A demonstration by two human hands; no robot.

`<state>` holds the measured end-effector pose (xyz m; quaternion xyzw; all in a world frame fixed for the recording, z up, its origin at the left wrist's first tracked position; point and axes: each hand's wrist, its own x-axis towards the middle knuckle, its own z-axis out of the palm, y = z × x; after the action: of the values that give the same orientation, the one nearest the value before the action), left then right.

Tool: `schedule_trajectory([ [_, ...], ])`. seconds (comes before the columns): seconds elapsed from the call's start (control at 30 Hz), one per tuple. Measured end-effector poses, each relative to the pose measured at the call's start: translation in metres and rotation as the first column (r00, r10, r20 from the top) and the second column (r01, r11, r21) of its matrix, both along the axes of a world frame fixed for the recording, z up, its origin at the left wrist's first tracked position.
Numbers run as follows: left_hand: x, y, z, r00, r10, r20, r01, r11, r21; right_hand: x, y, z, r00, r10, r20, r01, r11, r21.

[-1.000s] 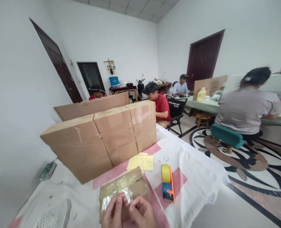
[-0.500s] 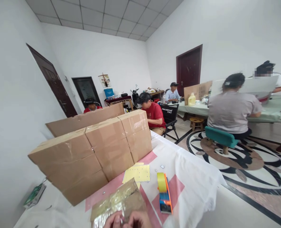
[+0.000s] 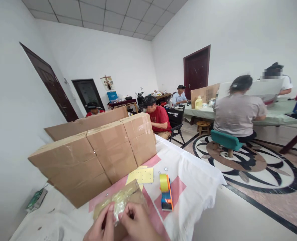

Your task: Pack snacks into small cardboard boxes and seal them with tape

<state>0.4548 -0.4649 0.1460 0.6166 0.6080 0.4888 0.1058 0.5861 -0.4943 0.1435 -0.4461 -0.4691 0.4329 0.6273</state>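
Box [image 3: 132, 196] sits on table [image 3: 201, 174] at near edge, in front of cartons [image 3: 108, 150]. Left hand [image 3: 100, 227] and right hand [image 3: 136, 223] pinch its clear tape wrap. Step: working tape loose; calls for fine grip, box held steady

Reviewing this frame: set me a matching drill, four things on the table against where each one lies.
1 tape dispenser
2 yellow sheet
3 small taped carton
4 green packet

a under the left hand and right hand
b far left, by the wall
c right of the small taped carton
d at the foot of the sealed boxes

Pairs: 1-c, 2-d, 3-a, 4-b
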Motion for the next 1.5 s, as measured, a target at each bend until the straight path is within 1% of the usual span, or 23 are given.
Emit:
schedule_trajectory([
  [0.07, -0.002, 0.006, 0.007, 0.998, -0.047, -0.033, 0.046, 0.998, -0.037, -0.001, 0.001, -0.001, 0.998, 0.025, -0.054, -0.026, 0.999, -0.021],
  [0.13, 0.000, 0.010, 0.011, 0.995, -0.093, -0.035, 0.092, 0.995, -0.039, -0.001, 0.002, -0.004, 0.996, 0.045, -0.083, -0.049, 0.998, -0.049],
  [0.23, 0.007, 0.012, 0.008, 0.992, -0.122, -0.031, 0.121, 0.992, -0.037, -0.002, 0.004, -0.010, 0.997, 0.036, -0.063, -0.041, 0.996, -0.073],
  [0.3, 0.008, 0.011, 0.006, 0.991, -0.126, -0.031, 0.125, 0.991, -0.051, -0.004, 0.004, -0.015, 1.000, 0.020, -0.019, -0.021, 0.997, -0.068],
  [0.33, 0.005, 0.011, 0.005, 0.994, -0.105, -0.033, 0.103, 0.993, -0.053, -0.005, 0.004, -0.020, 1.000, 0.011, 0.010, -0.010, 0.998, -0.064],
  [0.4, -0.004, 0.013, 0.008, 1.000, 0.014, -0.006, -0.014, 0.999, -0.034, -0.006, 0.001, -0.030, 0.998, 0.006, 0.067, -0.001, 0.997, -0.073],
  [0.47, -0.016, 0.018, 0.013, 0.981, 0.174, 0.088, -0.173, 0.985, -0.022, -0.006, -0.005, -0.040, 0.995, 0.019, 0.095, -0.008, 0.993, -0.115],
  [0.5, -0.022, 0.021, 0.016, 0.964, 0.222, 0.143, -0.221, 0.975, -0.030, -0.004, -0.008, -0.045, 0.995, 0.026, 0.092, -0.013, 0.991, -0.135],
  [0.53, -0.025, 0.023, 0.019, 0.954, 0.234, 0.186, -0.230, 0.972, -0.043, -0.002, -0.011, -0.048, 0.996, 0.027, 0.084, -0.014, 0.989, -0.147],
  [0.57, -0.027, 0.025, 0.021, 0.954, 0.216, 0.208, -0.210, 0.976, -0.054, 0.001, -0.014, -0.050, 0.997, 0.016, 0.077, -0.005, 0.989, -0.146],
  [0.63, -0.023, 0.025, 0.024, 0.971, 0.131, 0.198, -0.120, 0.990, -0.068, 0.011, -0.018, -0.048, 0.997, -0.013, 0.081, 0.022, 0.993, -0.112],
  [0.7, -0.014, 0.025, 0.025, 0.985, 0.051, 0.163, -0.033, 0.994, -0.107, 0.023, -0.017, -0.043, 0.995, -0.048, 0.093, 0.055, 0.996, -0.066],
  [0.77, -0.003, 0.026, 0.024, 0.994, 0.026, 0.102, -0.006, 0.982, -0.188, 0.034, -0.011, -0.038, 0.992, -0.067, 0.106, 0.073, 0.996, -0.053],
  [0.83, 0.005, 0.028, 0.022, 0.999, 0.027, -0.028, -0.034, 0.959, -0.282, 0.045, -0.004, -0.035, 0.988, -0.083, 0.130, 0.093, 0.994, -0.066],
  [0.9, 0.009, 0.031, 0.021, 0.986, 0.036, -0.164, -0.090, 0.937, -0.338, 0.055, 0.004, -0.035, 0.965, -0.164, 0.205, 0.177, 0.983, -0.048],
  [1.0, 0.015, 0.035, 0.020, 0.961, 0.053, -0.271, -0.154, 0.917, -0.367, 0.065, 0.015, -0.040, 0.862, -0.352, 0.366, 0.345, 0.935, 0.085],
  [1.03, 0.017, 0.036, 0.020, 0.955, 0.048, -0.294, -0.162, 0.913, -0.374, 0.067, 0.020, -0.044, 0.830, -0.387, 0.403, 0.366, 0.921, 0.130],
  [1.07, 0.020, 0.037, 0.020, 0.948, 0.038, -0.317, -0.164, 0.909, -0.383, 0.068, 0.025, -0.049, 0.814, -0.396, 0.426, 0.363, 0.918, 0.160],
  [1.17, 0.031, 0.039, 0.019, 0.921, 0.015, -0.388, -0.189, 0.890, -0.414, 0.067, 0.038, -0.068, 0.829, -0.343, 0.441, 0.302, 0.939, 0.164],
  [1.23, 0.038, 0.040, 0.017, 0.892, 0.022, -0.451, -0.243, 0.865, -0.438, 0.062, 0.041, -0.080, 0.849, -0.302, 0.434, 0.274, 0.953, 0.127],
  [1.3, 0.044, 0.039, 0.016, 0.855, 0.030, -0.518, -0.307, 0.835, -0.458, 0.056, 0.040, -0.087, 0.868, -0.274, 0.415, 0.264, 0.961, 0.083],
  [1.37, 0.049, 0.039, 0.014, 0.813, 0.029, -0.581, -0.361, 0.808, -0.465, 0.052, 0.037, -0.090, 0.890, -0.249, 0.383, 0.251, 0.967, 0.045],
  [1.5, 0.055, 0.040, 0.008, 0.740, 0.017, -0.673, -0.443, 0.765, -0.468, 0.051, 0.035, -0.088, 0.915, -0.205, 0.347, 0.221, 0.975, -0.007],
])
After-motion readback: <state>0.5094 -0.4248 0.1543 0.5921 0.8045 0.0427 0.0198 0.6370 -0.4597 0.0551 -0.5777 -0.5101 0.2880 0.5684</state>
